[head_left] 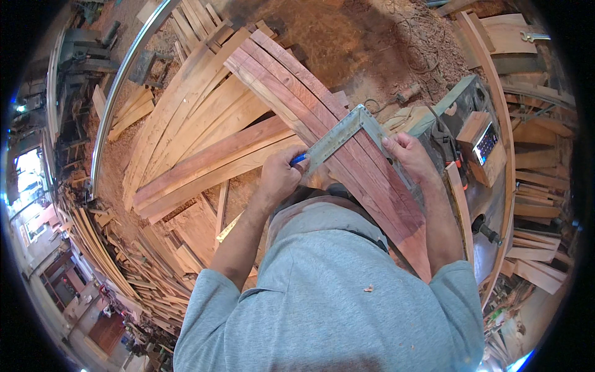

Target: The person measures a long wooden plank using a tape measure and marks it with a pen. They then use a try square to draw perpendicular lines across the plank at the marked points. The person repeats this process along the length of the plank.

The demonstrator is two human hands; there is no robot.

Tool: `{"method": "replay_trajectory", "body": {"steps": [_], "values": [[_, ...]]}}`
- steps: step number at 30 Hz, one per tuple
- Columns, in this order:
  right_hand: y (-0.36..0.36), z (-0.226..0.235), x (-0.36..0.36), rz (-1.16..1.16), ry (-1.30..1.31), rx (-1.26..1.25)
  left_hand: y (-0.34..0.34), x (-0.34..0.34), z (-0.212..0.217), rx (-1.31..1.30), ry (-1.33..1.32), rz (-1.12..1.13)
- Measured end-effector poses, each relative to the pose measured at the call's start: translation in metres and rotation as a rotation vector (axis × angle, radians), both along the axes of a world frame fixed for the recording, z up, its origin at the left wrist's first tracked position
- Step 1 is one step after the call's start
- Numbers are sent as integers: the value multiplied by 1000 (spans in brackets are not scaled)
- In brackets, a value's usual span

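A metal carpenter's square point(335, 139) lies across several long reddish boards point(291, 93), which are set side by side in front of me. Its corner points away from me. My right hand point(410, 156) is closed on the square's right arm, with the thumb on top. In my closed left hand point(282, 176) is a blue pen point(299, 160), its body partly hidden by the fingers. That hand is beside the end of the square's left arm, at the left edge of the boards. Whether it also touches the square I cannot tell.
Pale planks point(186, 118) are stacked at the left, with a reddish-edged beam point(211, 158) across them. On the right, a phone point(485, 144) leans on a wooden block point(474, 133) beside a machine. Sawdust covers the floor point(347, 37). More offcuts lie at both sides.
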State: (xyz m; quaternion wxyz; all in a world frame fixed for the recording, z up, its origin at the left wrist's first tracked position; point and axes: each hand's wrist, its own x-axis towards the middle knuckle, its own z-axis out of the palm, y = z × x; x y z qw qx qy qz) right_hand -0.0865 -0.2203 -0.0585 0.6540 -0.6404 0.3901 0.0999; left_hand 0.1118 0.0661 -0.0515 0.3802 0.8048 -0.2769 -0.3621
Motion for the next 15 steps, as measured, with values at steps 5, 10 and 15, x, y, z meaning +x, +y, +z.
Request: {"method": "replay_trajectory", "body": {"steps": [5, 10, 15], "values": [[-3, -8, -2, 11, 33, -20, 2, 0, -4, -37, 31, 18], [-1, -7, -3, -2, -27, 0, 0, 2, 3, -47, 39, -1], [-3, -7, -4, 19, 3, -31, 0, 3, 4, -31, 58, 8]]}}
